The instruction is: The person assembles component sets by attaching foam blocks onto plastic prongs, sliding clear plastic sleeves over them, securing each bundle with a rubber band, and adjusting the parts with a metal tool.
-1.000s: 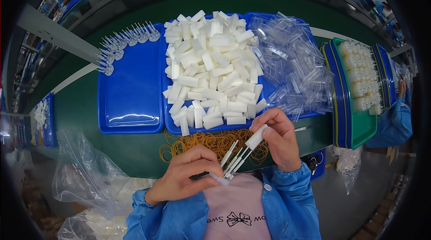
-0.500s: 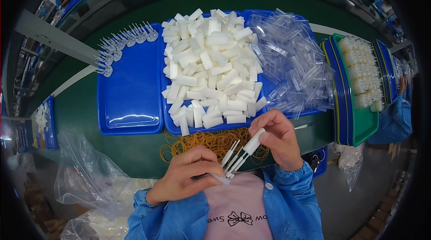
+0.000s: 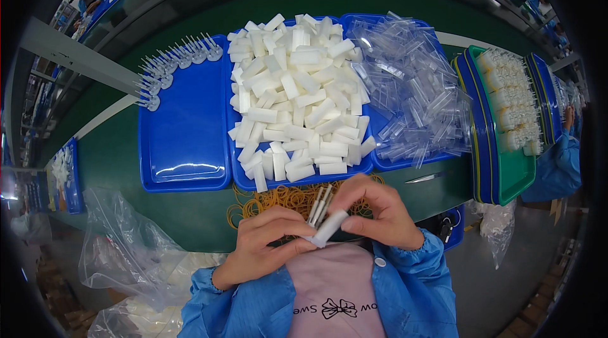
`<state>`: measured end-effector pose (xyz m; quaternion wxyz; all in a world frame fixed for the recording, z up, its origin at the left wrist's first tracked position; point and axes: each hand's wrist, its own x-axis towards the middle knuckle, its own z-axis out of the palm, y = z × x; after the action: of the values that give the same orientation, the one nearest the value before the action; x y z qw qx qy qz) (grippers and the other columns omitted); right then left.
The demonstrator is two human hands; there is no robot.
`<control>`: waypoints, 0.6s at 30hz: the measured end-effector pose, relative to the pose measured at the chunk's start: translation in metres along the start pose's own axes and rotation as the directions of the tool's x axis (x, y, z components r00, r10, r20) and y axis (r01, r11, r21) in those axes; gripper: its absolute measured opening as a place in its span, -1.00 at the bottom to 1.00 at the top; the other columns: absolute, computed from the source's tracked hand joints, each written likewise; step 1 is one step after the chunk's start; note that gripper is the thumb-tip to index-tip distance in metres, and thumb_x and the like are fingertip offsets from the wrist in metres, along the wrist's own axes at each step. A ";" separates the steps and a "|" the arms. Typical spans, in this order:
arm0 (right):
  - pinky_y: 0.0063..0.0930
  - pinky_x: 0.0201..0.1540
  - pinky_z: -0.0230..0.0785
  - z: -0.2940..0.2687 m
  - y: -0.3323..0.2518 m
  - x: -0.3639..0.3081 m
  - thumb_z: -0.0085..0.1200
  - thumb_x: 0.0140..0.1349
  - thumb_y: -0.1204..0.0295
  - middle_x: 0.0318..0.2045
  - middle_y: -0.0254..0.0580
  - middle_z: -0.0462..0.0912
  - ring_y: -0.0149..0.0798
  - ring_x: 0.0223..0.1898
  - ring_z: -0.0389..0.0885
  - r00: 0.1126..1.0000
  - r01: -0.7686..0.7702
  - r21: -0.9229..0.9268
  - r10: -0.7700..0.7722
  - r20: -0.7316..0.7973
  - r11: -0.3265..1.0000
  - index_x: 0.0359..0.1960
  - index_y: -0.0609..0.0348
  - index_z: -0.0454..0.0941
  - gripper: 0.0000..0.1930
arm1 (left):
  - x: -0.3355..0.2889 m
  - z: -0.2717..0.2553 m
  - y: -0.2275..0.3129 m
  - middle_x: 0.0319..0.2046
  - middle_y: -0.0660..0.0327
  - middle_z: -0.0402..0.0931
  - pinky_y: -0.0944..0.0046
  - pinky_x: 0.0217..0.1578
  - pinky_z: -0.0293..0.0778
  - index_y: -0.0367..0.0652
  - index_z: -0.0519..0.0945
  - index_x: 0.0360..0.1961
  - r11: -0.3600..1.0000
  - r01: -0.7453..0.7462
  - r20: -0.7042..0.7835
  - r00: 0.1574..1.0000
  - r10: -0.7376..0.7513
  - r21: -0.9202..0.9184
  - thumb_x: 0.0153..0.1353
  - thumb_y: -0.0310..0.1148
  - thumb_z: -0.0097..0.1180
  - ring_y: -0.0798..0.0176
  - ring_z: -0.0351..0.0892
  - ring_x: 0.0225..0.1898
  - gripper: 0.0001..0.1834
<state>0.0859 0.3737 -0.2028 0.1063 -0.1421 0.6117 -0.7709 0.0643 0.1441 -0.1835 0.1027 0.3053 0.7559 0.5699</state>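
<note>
My left hand [image 3: 269, 243] pinches the base of a small part with several thin pale rods [image 3: 321, 202] pointing away from me. My right hand [image 3: 380, 211] grips a white foam block [image 3: 331, 226], which now lies low against that part, close to my left fingertips. How far the rods go into the block is hidden by the fingers and some blur. Just beyond my hands lies a heap of tan rubber bands [image 3: 253, 205]. A big pile of white foam blocks [image 3: 297, 100] fills the middle blue tray.
The left blue tray [image 3: 187, 142] has several rodded parts [image 3: 168, 69] along its far left edge. Clear plastic pieces [image 3: 411, 91] heap up at right, beside a stacked green tray [image 3: 520, 180]. A thin metal tool [image 3: 425, 178] lies nearby. Plastic bags [image 3: 120, 243] hang at left.
The white foam block has come down along the rods toward my left hand. My right hand moved left and nearer to me with it, uncovering the thin metal tool.
</note>
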 end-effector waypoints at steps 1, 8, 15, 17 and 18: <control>-0.40 -0.11 0.32 -0.003 -0.007 0.006 0.21 0.05 0.50 -0.25 -0.18 0.56 -0.23 -0.17 0.50 0.991 0.069 -0.276 -0.097 -0.090 0.959 -0.27 0.18 0.49 -0.79 | 0.001 0.000 0.000 -0.39 0.14 0.57 0.34 -0.42 0.49 -0.24 0.63 -0.31 1.000 0.000 -0.001 1.000 0.000 0.001 -0.16 -0.50 0.37 0.25 0.58 -0.38 -0.71; -0.19 0.00 0.11 -0.024 0.007 0.031 0.25 -0.08 0.36 -0.27 -0.29 0.54 -0.16 -0.15 0.40 0.904 -0.158 -0.980 -0.381 -0.193 0.121 -0.13 0.09 0.48 -0.59 | 0.000 0.002 0.000 -0.37 0.11 0.57 0.35 -0.37 0.49 -0.25 0.64 -0.33 1.000 0.006 -0.136 0.991 -0.008 -0.017 -0.14 -0.53 0.37 0.25 0.58 -0.37 -0.74; -0.29 -0.06 0.25 -0.021 0.005 0.021 0.19 -0.02 0.52 -0.27 -0.21 0.58 -0.20 -0.20 0.47 0.874 -0.023 -0.893 -0.425 -0.237 0.450 -0.12 0.16 0.48 -0.64 | -0.001 -0.002 -0.004 -0.35 0.13 0.56 0.35 -0.36 0.47 -0.24 0.67 -0.31 0.998 -0.062 -0.130 0.990 0.058 -0.031 -0.13 -0.58 0.33 0.23 0.57 -0.32 -0.73; -0.46 -0.08 0.37 -0.014 0.007 0.014 0.10 0.13 0.56 -0.18 -0.14 0.58 -0.32 -0.14 0.51 0.844 0.080 -0.410 -0.280 -0.457 0.909 -0.08 0.26 0.44 -0.70 | 0.000 -0.002 -0.005 -0.34 0.15 0.55 0.34 -0.34 0.47 -0.24 0.67 -0.31 0.994 -0.095 -0.114 0.990 0.088 -0.060 -0.13 -0.59 0.32 0.23 0.55 -0.31 -0.74; -0.46 -0.08 0.37 -0.013 0.006 0.013 0.10 0.13 0.56 -0.18 -0.14 0.58 -0.32 -0.14 0.51 0.843 0.078 -0.410 -0.280 -0.460 0.909 -0.08 0.26 0.44 -0.70 | 0.001 -0.001 -0.006 -0.33 0.16 0.55 0.33 -0.33 0.46 -0.24 0.67 -0.30 0.988 -0.129 -0.099 0.988 0.120 -0.088 -0.12 -0.60 0.31 0.23 0.54 -0.30 -0.74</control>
<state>0.0688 0.3792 -0.2101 -0.1619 -0.0089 0.7374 -0.6557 0.0610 0.1428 -0.1887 0.0457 0.3200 0.7115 0.6239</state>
